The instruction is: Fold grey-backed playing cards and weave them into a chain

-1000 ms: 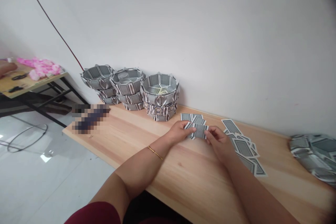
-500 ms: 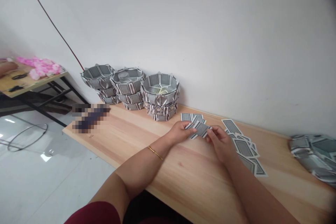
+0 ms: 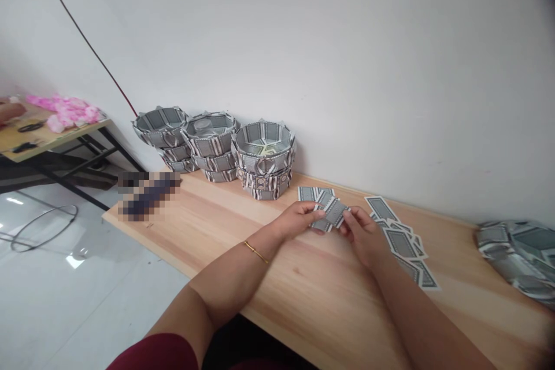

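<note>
Grey-backed playing cards (image 3: 333, 212) with white edges are pinched between my two hands, overlapping at an angle. My left hand (image 3: 300, 218) grips their left side, thumb on top. At their right edge, my right hand (image 3: 361, 232) is closed, thumb and fingers on the card. Just behind the held cards, a few more loose cards (image 3: 309, 193) lie on the table. To the right of my right hand, several cards (image 3: 401, 243) are spread in an overlapping pile, some partly hidden by my wrist.
Three stacks of folded-card bowls, one being the nearest stack (image 3: 264, 156), stand along the wall. Another folded-card piece (image 3: 515, 257) sits at the wooden table's (image 3: 299, 300) far right. On a side table (image 3: 52, 137) are pink fluffy pieces (image 3: 69, 111) and another person's hand (image 3: 11, 110).
The held cards have turned slightly between my fingers, and more of the lower card shows. Both hands stay in nearly the same place.
</note>
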The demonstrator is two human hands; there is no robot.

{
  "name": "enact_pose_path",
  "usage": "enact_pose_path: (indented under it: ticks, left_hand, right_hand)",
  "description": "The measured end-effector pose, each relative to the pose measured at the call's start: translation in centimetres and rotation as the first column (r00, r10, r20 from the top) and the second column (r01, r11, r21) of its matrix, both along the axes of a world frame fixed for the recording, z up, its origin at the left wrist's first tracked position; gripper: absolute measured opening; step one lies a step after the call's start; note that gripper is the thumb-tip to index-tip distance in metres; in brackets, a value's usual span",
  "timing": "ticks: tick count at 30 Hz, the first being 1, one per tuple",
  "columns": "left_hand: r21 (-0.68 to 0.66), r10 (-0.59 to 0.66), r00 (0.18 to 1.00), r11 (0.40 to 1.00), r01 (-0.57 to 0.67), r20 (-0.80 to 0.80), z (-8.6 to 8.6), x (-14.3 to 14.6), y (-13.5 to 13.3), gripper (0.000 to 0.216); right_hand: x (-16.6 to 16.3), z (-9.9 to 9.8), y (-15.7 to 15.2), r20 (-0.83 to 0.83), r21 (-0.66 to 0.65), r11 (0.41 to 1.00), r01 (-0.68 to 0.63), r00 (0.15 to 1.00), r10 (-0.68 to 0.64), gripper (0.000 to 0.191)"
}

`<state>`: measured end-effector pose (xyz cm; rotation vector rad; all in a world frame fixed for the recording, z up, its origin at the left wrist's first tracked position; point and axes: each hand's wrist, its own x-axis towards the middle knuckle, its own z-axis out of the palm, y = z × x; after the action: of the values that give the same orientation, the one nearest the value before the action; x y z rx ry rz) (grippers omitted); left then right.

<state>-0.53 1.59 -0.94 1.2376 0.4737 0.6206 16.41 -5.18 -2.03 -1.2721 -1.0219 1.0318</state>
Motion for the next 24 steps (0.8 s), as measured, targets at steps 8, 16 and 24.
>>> enact_pose_path:
  ticks: [8, 16, 24]
  left_hand:
    - [-0.303, -0.111, 0.984, 0.941, 0.148, 0.139, 0.3, 0.1, -0.5, 0.049]
    - [-0.297, -0.087, 0.989, 0.948, 0.118, 0.117, -0.2, 0.2, -0.2, 0.052]
    - [-0.266, -0.129, 0.986, 0.952, 0.153, 0.103, -0.5, 0.1, -0.2, 0.05]
  right_hand:
    - [-0.2, 1.1, -0.4, 0.308, 0.026, 1.0, 0.004, 0.951, -0.012, 0.027]
    - [-0.1, 0.4, -0.3, 0.367, 0.076, 0.997, -0.032, 0.93, 0.002, 0.022]
    - [-0.4, 0.4, -0.3, 0.356, 0.086, 0.996, -0.03, 0.934, -0.002, 0.022]
